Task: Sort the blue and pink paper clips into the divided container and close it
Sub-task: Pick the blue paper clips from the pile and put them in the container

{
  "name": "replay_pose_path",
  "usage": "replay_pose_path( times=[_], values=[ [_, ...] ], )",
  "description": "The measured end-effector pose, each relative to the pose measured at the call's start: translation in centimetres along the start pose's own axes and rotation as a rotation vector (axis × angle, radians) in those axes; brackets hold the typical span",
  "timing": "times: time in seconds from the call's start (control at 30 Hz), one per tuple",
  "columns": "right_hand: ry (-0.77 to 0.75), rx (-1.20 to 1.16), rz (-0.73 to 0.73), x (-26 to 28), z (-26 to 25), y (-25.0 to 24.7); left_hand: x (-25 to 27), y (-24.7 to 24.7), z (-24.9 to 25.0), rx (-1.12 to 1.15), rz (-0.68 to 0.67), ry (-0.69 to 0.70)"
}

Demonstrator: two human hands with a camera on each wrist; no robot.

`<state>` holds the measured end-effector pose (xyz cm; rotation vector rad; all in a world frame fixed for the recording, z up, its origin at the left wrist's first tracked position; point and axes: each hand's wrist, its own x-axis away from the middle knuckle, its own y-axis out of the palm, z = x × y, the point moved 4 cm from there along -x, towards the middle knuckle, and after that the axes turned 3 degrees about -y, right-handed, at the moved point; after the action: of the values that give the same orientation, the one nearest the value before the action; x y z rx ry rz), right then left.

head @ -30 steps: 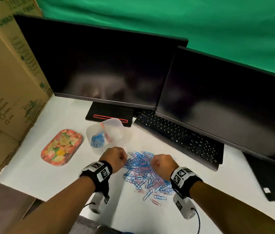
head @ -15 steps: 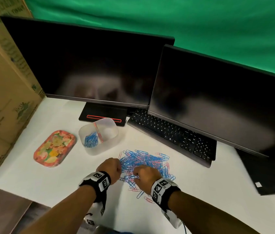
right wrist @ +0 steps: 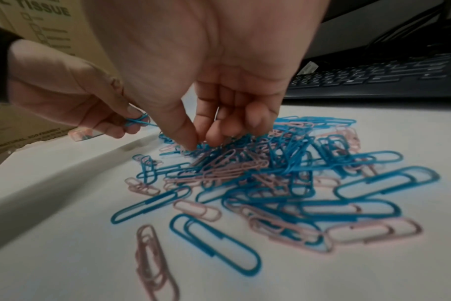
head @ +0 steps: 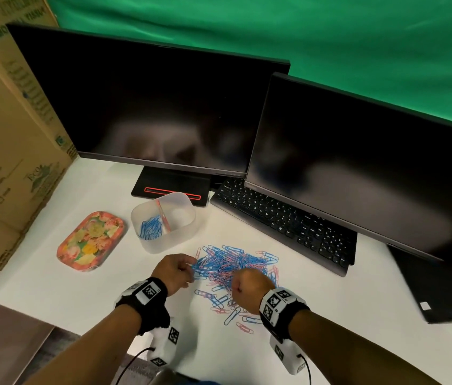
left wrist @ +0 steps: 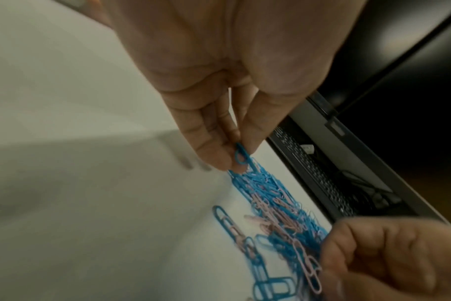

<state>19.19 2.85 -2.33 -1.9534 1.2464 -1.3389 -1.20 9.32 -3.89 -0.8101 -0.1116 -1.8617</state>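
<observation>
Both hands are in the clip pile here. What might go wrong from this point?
The left hand pinches a blue clip at the edge of the tangled pile, so pink clips may hook on and ride into the blue compartment. The right hand digs into the pile and may scatter clips toward the keyboard.

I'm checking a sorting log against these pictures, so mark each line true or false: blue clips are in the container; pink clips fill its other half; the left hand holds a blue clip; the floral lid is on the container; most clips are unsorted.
1. Blue paper clips lie in one compartment of the divided container. True.
2. The other compartment is full of pink clips. False: no clips show in it.
3. The left hand pinches a blue clip. True.
4. The floral lid sits on the container. False: it lies on the table beside it.
5. A mixed pile lies unsorted on the table. True.
</observation>
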Motion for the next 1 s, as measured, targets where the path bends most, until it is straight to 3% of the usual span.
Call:
replay_pose_path(
  times=[0.2,0.47,0.53,0.63,0.7,0.87,1.0],
  values=[
    [0.054,-0.008,-0.034,0.4,2.0,-0.5,0.4,0.6,0.2,0.265,-0.021,-0.131],
    [0.16,0.248,-0.022,1.3,3.0,-2.3,0.3,0.6,0.0,0.549,0.021,-0.272],
    [0.093,0.284,0.034,1.4,2.3,-2.5,0.4,1.0,0.1,0.625,0.001,-0.302],
    [-0.13,0.279,0.065,1.2,0.5,-1.6,0.5,1.5,0.3,0.682,-0.03,-0.309],
    [-0.237,0.322,0.032,0.7,-0.7,-0.4,0.5,1.8,0.5,0.655,-0.032,-0.276],
    [-0.276,0.448,-0.004,-0.7,-1.4,1.3,0.7,2.7,0.1,0.51,-0.024,-0.204],
    [-0.289,0.374,0.066,-0.8,-1.5,0.7,1.0,3.4,0.2,0.135,-0.074,-0.085]
  ],
)
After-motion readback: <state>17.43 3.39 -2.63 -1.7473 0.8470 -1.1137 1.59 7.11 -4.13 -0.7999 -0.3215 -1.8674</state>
